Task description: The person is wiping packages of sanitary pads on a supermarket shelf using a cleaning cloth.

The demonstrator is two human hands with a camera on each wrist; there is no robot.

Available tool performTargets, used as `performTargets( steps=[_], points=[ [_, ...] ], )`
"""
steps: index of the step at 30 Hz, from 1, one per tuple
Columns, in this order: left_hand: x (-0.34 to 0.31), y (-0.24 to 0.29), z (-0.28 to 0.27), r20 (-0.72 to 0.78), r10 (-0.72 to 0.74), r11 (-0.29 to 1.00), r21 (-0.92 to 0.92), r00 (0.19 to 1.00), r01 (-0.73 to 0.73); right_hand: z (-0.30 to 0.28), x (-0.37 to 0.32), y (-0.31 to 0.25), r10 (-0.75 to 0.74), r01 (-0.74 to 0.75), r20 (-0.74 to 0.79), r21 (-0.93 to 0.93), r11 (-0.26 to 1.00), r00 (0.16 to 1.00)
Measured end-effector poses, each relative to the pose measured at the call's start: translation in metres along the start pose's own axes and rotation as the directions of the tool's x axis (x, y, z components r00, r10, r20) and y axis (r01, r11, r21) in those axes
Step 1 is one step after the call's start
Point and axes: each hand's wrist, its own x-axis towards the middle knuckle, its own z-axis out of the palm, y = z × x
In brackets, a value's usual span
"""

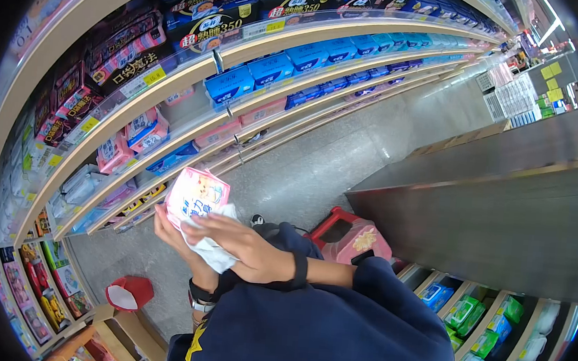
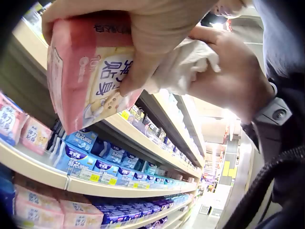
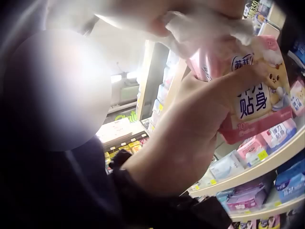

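A pink package of sanitary pads (image 1: 196, 192) with a cartoon bear and Chinese lettering is tilted up in front of the person's body. My left hand (image 1: 174, 238) grips it from the side, with the thumb across its printed face in the left wrist view. A crumpled white cloth or tissue (image 1: 214, 254) lies against the package's near edge. My right hand (image 1: 246, 248) holds this white cloth, its fingers reaching over the package's lower part. In the right wrist view, the cloth (image 3: 205, 31) bunches along the package's top, below the blurred right hand (image 3: 200, 12).
Curved shelves with blue packs (image 1: 270, 69) and dark packs (image 1: 210, 21) run along the left. A red stool (image 1: 359, 242) stands near the legs by a grey partition (image 1: 478, 195). On the floor are a red bin (image 1: 132, 293) and an open cardboard box (image 1: 130, 338).
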Motion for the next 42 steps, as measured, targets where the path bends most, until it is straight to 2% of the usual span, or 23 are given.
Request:
performTargets(
  steps=[1, 3, 5, 7, 9, 12, 15, 19, 20, 21, 22, 23, 24, 25, 27, 28, 29, 31, 32, 33, 37, 40, 42],
  points=[
    [0.002, 0.001, 0.001, -0.008, 0.007, 1.0, 0.017, 1.0, -0.007, -0.006, -0.007, 0.002, 0.139, -0.143, 0.032, 0.182, 0.973, 0.99],
    [0.006, 0.009, 0.004, -0.024, 0.017, 0.999, 0.051, 1.0, -0.016, -0.017, -0.021, 0.007, 0.374, -0.408, 0.173, 0.5, 0.764, 0.911],
    [0.006, 0.017, 0.004, -0.009, 0.033, 0.999, 0.038, 0.999, -0.032, -0.013, -0.021, 0.017, 0.521, -0.259, -0.156, 0.728, 0.635, 0.839],
    [0.003, 0.018, 0.009, -0.028, 0.05, 0.999, 0.011, 0.998, -0.05, -0.021, 0.007, 0.01, 0.434, -0.109, -0.435, 0.596, 0.795, 0.789],
    [-0.001, 0.02, 0.009, 0.01, 0.055, 0.997, 0.045, 0.998, -0.056, -0.009, 0.014, 0.023, 0.259, -0.149, -0.488, 0.252, 0.956, 0.834],
    [-0.011, 0.012, 0.01, 0.069, 0.069, 0.997, 0.016, 0.995, -0.07, 0.004, 0.014, 0.022, 0.065, -0.11, -0.19, -0.235, 0.966, 0.98],
    [-0.016, -0.018, 0.014, 0.095, 0.055, 0.99, -0.137, 0.994, -0.042, 0.02, -0.001, 0.012, -0.022, -0.005, -0.118, -0.223, 0.975, 0.993],
    [-0.008, -0.04, 0.01, 0.078, -0.005, 0.971, -0.238, 0.997, 0.024, 0.012, -0.025, 0.013, -0.074, 0.074, 0.016, 0.0, 0.997, 0.997],
    [-0.003, -0.033, 0.009, 0.075, -0.039, 0.974, -0.221, 0.996, 0.054, 0.006, -0.03, 0.013, 0.154, -0.153, 0.019, 0.289, 0.945, 0.988],
    [0.003, -0.008, 0.011, 0.075, -0.099, 0.983, -0.145, 0.992, 0.109, -0.002, -0.038, 0.013, 0.364, -0.358, 0.101, 0.541, 0.761, 0.926],
    [0.004, 0.003, 0.017, 0.102, -0.119, 0.851, -0.502, 0.988, 0.154, -0.018, -0.052, 0.019, 0.426, -0.382, 0.062, 0.57, 0.727, 0.903],
    [0.007, 0.007, 0.015, 0.196, -0.226, 0.782, -0.548, 0.954, 0.297, -0.026, -0.062, 0.027, 0.486, -0.402, 0.026, 0.602, 0.69, 0.873],
    [0.011, 0.01, 0.012, 0.291, -0.317, 0.693, -0.578, 0.903, 0.43, -0.019, -0.06, 0.032, 0.581, -0.217, -0.244, 0.762, 0.61, 0.777],
    [0.012, 0.01, 0.009, 0.387, -0.393, 0.585, -0.595, 0.834, 0.552, -0.014, -0.054, 0.031, 0.685, 0.013, -0.447, 0.842, 0.539, 0.575],
    [0.01, 0.01, 0.011, 0.467, -0.442, 0.441, -0.629, 0.765, 0.639, -0.03, -0.033, 0.02, 0.49, -0.014, -0.641, 0.599, 0.801, 0.591],
    [0.01, 0.009, 0.013, 0.519, -0.447, 0.358, -0.642, 0.728, 0.678, -0.035, -0.021, 0.017, 0.214, 0.05, -0.689, 0.342, 0.939, 0.692],
    [0.012, 0.01, 0.013, 0.523, -0.421, 0.367, -0.648, 0.741, 0.667, -0.032, -0.015, 0.013, 0.149, 0.02, -0.673, 0.237, 0.971, 0.725],
    [0.01, 0.018, 0.019, 0.571, -0.349, 0.371, -0.645, 0.744, 0.668, -0.034, -0.017, 0.027, -0.097, 0.065, -0.432, -0.09, 0.994, 0.897],
    [0.007, 0.019, 0.019, 0.626, -0.291, 0.275, -0.67, 0.723, 0.69, -0.028, -0.016, 0.019, -0.138, -0.003, -0.298, -0.428, 0.904, 0.945],
    [0.005, 0.019, 0.019, 0.659, -0.258, 0.231, -0.669, 0.707, 0.707, -0.017, -0.015, 0.013, -0.05, -0.098, -0.227, -0.597, 0.796, 0.973],
    [0.014, 0.016, 0.023, 0.751, -0.341, 0.116, -0.564, 0.566, 0.818, -0.003, -0.038, 0.03, -0.125, -0.113, -0.306, -0.655, 0.747, 0.944],
    [0.022, 0.01, 0.035, 0.842, -0.289, 0.103, -0.446, 0.456, 0.889, -0.009, -0.064, 0.023, -0.085, -0.152, -0.363, -0.576, 0.803, 0.928],
    [0.03, 0.026, 0.045, 0.885, -0.214, 0.153, -0.388, 0.414, 0.909, -0.019, -0.081, 0.021, 0.095, -0.259, -0.426, -0.346, 0.902, 0.9]
  ],
)
